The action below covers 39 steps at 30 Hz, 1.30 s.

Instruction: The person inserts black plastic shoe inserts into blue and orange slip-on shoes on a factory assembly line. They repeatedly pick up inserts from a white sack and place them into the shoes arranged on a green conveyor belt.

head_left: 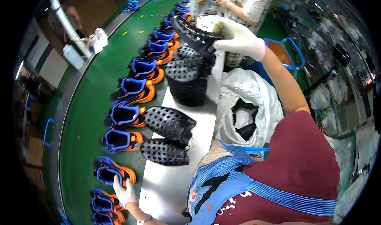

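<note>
My right hand point(240, 39), in a white glove, grips a black perforated plastic shoe insert point(194, 34) above a stack of similar inserts point(188, 84). Low on the left, my left hand point(125, 192), also gloved, has its fingers at the collar of a blue, black and orange sports shoe point(106, 175). Its fingertips reach partly inside the opening. Two more black inserts, one farther point(170, 122) and one nearer point(164, 151), lie side by side on the metal ledge, toes toward the shoes.
Matching shoes point(135, 90) line the green conveyor belt point(83, 134) beside the metal ledge point(158, 189). An open white sack point(262, 94) with black pieces inside stands right of the ledge. Another person point(254, 7) works at the far end. A blue-framed cart point(283, 52) stands behind the sack.
</note>
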Each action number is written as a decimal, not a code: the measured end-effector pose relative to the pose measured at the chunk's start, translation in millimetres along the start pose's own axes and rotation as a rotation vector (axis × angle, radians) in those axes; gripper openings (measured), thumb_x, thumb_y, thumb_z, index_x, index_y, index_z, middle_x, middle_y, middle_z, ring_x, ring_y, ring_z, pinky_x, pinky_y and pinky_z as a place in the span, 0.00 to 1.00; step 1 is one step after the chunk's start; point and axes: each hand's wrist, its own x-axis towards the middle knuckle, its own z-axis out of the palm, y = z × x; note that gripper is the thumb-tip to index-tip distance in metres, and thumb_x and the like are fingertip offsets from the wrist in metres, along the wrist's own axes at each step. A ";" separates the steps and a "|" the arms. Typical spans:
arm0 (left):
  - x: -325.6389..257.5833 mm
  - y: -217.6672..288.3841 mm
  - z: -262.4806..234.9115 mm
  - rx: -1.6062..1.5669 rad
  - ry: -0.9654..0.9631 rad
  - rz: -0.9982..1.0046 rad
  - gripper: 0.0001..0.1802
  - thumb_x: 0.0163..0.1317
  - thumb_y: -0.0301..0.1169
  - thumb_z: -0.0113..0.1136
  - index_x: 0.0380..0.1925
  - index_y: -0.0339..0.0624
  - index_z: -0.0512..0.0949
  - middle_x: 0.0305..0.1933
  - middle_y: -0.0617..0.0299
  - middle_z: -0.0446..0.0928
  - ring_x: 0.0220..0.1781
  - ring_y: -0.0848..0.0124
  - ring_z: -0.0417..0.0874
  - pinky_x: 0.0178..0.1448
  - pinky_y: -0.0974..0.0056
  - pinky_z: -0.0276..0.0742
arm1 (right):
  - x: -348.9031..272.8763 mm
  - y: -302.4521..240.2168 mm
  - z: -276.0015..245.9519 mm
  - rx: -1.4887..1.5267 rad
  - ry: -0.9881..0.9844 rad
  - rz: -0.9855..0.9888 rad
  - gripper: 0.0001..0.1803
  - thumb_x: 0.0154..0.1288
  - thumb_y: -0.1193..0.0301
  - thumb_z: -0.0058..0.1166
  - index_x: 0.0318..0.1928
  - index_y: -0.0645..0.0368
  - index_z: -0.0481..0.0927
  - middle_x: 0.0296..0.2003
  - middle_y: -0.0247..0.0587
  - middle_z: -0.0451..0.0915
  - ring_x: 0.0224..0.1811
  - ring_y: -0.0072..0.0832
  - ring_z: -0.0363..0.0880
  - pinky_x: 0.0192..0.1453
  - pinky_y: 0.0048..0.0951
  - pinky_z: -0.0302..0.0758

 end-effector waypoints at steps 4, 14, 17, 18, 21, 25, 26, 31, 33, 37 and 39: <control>-4.1 39.6 -29.1 0.081 0.189 0.041 0.33 0.59 0.35 0.64 0.64 0.37 0.69 0.63 0.41 0.70 0.63 0.47 0.72 0.66 0.54 0.68 | 2.2 -74.0 37.2 0.125 -0.210 -0.041 0.23 0.54 0.77 0.62 0.51 0.65 0.71 0.44 0.36 0.73 0.48 0.22 0.73 0.55 0.28 0.74; -27.4 113.0 -52.8 -1.777 -0.254 0.204 0.56 0.57 0.49 0.70 0.75 0.40 0.46 0.71 0.50 0.63 0.71 0.59 0.67 0.73 0.54 0.65 | 4.1 -212.4 217.9 0.180 -0.844 -0.568 0.21 0.51 0.66 0.65 0.42 0.62 0.75 0.35 0.46 0.74 0.38 0.39 0.76 0.43 0.37 0.75; -33.5 92.4 -46.2 -1.904 -0.225 0.148 0.44 0.61 0.45 0.67 0.70 0.40 0.56 0.67 0.51 0.68 0.68 0.59 0.71 0.72 0.55 0.67 | -0.1 -230.1 247.4 0.151 -0.917 -0.595 0.21 0.54 0.64 0.64 0.43 0.63 0.75 0.36 0.49 0.75 0.39 0.43 0.77 0.44 0.38 0.76; -38.3 82.9 -42.3 -1.865 -0.178 0.078 0.43 0.62 0.46 0.66 0.69 0.38 0.57 0.66 0.53 0.69 0.68 0.61 0.70 0.72 0.55 0.66 | -1.5 -232.5 258.6 0.059 -0.944 -0.561 0.21 0.55 0.63 0.63 0.44 0.64 0.75 0.36 0.50 0.76 0.40 0.44 0.78 0.45 0.40 0.76; -51.3 73.5 -36.1 -1.797 0.034 -0.015 0.31 0.68 0.38 0.60 0.66 0.37 0.63 0.62 0.54 0.72 0.64 0.63 0.75 0.71 0.53 0.68 | -8.8 -232.7 288.2 -0.099 -0.998 -0.543 0.21 0.60 0.57 0.59 0.42 0.63 0.75 0.37 0.54 0.78 0.42 0.48 0.80 0.47 0.44 0.76; -51.0 51.7 -21.0 -1.897 0.017 -0.095 0.24 0.70 0.31 0.56 0.62 0.37 0.65 0.56 0.55 0.75 0.57 0.62 0.78 0.64 0.52 0.76 | -11.7 -235.8 315.1 -0.211 -0.955 -0.630 0.21 0.62 0.54 0.57 0.37 0.63 0.76 0.32 0.53 0.79 0.36 0.49 0.82 0.41 0.43 0.79; -50.3 48.6 -20.1 -1.904 0.016 -0.118 0.23 0.70 0.31 0.55 0.61 0.36 0.65 0.55 0.55 0.75 0.56 0.61 0.79 0.62 0.51 0.77 | -8.6 -237.5 319.8 -0.266 -0.979 -0.668 0.22 0.62 0.53 0.56 0.36 0.63 0.76 0.30 0.53 0.80 0.34 0.49 0.82 0.39 0.44 0.79; -45.8 30.5 -28.3 -1.548 0.043 -0.206 0.22 0.67 0.33 0.59 0.58 0.37 0.70 0.54 0.56 0.76 0.53 0.65 0.81 0.58 0.58 0.78 | 10.7 -244.2 335.3 -0.354 -1.074 -0.713 0.25 0.62 0.50 0.54 0.30 0.64 0.79 0.25 0.54 0.81 0.31 0.49 0.83 0.37 0.44 0.79; -40.3 18.7 -26.6 -0.891 0.246 -0.104 0.23 0.59 0.34 0.67 0.51 0.34 0.76 0.55 0.51 0.74 0.49 0.64 0.83 0.53 0.62 0.78 | 24.2 -250.7 345.2 -0.451 -1.126 -0.660 0.27 0.63 0.49 0.52 0.32 0.64 0.82 0.24 0.55 0.81 0.32 0.50 0.83 0.40 0.45 0.79; -26.2 -5.1 1.0 -0.393 0.278 -0.073 0.20 0.56 0.36 0.66 0.46 0.38 0.79 0.54 0.47 0.74 0.53 0.51 0.78 0.57 0.56 0.75 | 51.9 -257.9 372.8 -0.468 -1.202 -0.599 0.25 0.58 0.50 0.55 0.30 0.64 0.82 0.23 0.54 0.80 0.30 0.49 0.81 0.38 0.44 0.77; -14.8 -1.4 8.3 -0.239 0.244 -0.105 0.14 0.57 0.34 0.64 0.41 0.39 0.79 0.50 0.54 0.76 0.49 0.52 0.78 0.53 0.53 0.76 | 65.8 -261.5 389.4 -0.524 -1.245 -0.615 0.25 0.57 0.50 0.55 0.30 0.64 0.84 0.24 0.55 0.81 0.31 0.49 0.82 0.39 0.42 0.78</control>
